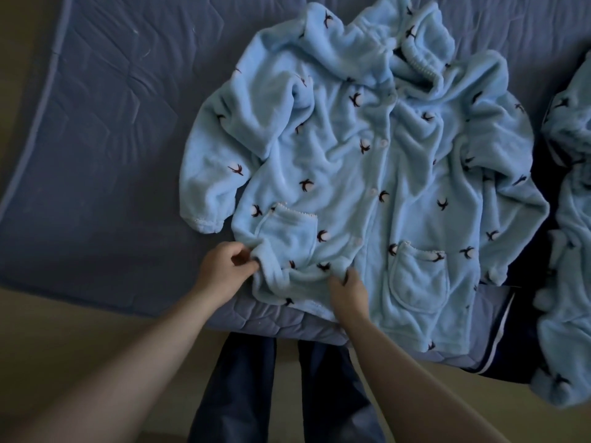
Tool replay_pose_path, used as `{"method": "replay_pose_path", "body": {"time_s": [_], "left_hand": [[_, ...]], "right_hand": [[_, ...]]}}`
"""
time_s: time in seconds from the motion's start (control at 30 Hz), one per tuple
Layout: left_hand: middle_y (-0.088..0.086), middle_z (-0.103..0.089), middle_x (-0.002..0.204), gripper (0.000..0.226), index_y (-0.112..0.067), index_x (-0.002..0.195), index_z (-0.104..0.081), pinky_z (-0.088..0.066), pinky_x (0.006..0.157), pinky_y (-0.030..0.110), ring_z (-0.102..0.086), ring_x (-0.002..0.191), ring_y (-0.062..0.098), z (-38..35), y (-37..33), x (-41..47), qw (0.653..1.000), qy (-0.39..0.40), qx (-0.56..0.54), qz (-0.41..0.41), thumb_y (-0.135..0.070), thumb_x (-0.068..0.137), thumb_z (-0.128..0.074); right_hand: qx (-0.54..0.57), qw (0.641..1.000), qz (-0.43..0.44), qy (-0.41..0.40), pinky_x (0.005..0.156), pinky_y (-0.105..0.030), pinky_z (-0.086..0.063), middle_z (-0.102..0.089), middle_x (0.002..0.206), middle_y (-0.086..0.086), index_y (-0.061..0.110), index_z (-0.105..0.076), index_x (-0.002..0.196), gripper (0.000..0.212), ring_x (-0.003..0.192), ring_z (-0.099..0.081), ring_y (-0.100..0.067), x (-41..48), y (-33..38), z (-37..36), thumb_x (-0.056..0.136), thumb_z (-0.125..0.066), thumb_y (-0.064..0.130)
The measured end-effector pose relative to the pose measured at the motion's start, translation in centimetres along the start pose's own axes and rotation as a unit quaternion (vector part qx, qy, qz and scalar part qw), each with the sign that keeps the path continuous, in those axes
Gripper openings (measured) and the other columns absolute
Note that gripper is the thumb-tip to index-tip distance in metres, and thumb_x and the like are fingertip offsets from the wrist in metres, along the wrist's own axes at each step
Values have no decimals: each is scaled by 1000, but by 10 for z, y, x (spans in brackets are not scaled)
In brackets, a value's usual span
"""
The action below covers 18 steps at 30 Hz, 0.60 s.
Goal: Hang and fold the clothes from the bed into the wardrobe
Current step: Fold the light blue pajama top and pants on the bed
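A light blue fleece pyjama top with dark bird prints, buttons and two front pockets lies spread face up on the bed. Its hem hangs slightly over the bed's near edge. My left hand pinches the hem's left corner. My right hand grips the hem near the middle, just below the left pocket. The left sleeve is bent beside the body; the right sleeve is bunched under folds.
A quilted blue cover lies over the bed. A matching light blue fleece garment lies at the right edge, on top of a dark navy garment with a white stripe. My legs in dark trousers stand against the bed's near edge.
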<state>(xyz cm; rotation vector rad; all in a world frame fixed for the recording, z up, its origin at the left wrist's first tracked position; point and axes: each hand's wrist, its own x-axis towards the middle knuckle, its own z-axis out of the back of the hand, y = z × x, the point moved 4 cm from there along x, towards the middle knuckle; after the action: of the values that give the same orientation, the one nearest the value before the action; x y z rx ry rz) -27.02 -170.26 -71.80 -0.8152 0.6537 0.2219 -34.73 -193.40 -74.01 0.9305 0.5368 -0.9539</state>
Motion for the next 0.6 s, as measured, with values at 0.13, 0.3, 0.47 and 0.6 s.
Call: {"method": "replay_pose_path", "body": {"time_s": [0.13,0.3,0.47,0.6], "left_hand": [[-2,-46,56,24,-10,63,-45,-31,49,20,-40,51,6,12,13,-14,999,-45,-26,5,-9,76,-65],[2,-44,54,27,-10,64,-43,-28,49,26,-37,50,13,31,55,-50,994,-98,22,52,-4,73,-68],[12,-53,65,21,-5,72,-46,-32,52,31,-48,58,22,19,74,-58,990,-98,84,58,0,76,-66],[11,-56,82,17,-6,79,-50,-36,60,33,-52,72,28,3,73,-51,985,-118,105,67,-2,76,-66]], "right_hand": [[24,994,73,-75,55,-37,-53,-55,70,-1,19,-45,85,14,64,-56,-18,1,1,23,97,-51,25],[-108,994,30,11,55,-30,-37,-56,76,0,15,-49,81,18,75,-55,-20,-5,-25,14,94,-55,25],[-142,990,-1,24,67,-28,-36,-53,82,-1,13,-49,86,12,82,-53,-24,-6,-38,-9,95,-53,21],[-157,988,6,7,68,-29,-38,-57,86,-4,7,-55,94,17,82,-55,-25,-5,-41,-18,94,-52,24]]}}
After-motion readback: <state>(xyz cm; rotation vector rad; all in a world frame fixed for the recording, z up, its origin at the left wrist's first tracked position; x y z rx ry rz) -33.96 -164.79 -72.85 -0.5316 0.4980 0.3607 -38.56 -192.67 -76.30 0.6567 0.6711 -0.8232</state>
